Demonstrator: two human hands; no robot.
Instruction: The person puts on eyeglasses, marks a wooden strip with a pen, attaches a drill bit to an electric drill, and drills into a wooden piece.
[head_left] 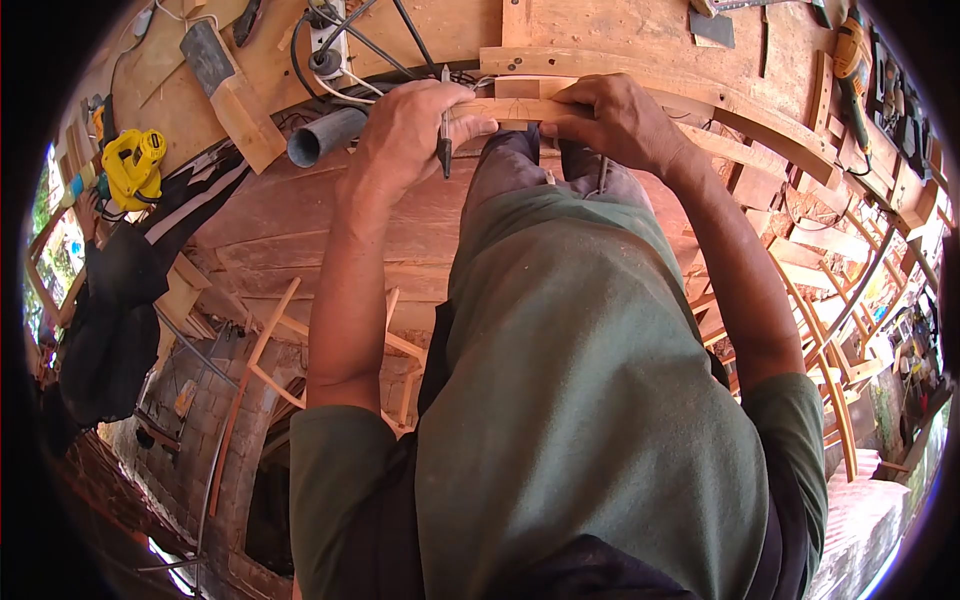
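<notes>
At the near edge of the bench, my left hand (418,125) grips the left end of a short wooden piece (518,109). A dark pen-like marker (445,135) also sits between its fingers, tip pointing down toward me. My right hand (622,118) is closed on the right end of the same piece, thumb below and fingers above. The piece lies level between both hands, close to a long curved wooden rail (640,85) and a small block (530,87) behind it.
A metal pipe (328,137) and power strip (328,45) with cables lie left of my hands. A co-worker in dark clothes (110,310) is at far left by a yellow power tool (134,168). An orange drill (851,60) lies at right; wooden frames (830,370) stand lower right.
</notes>
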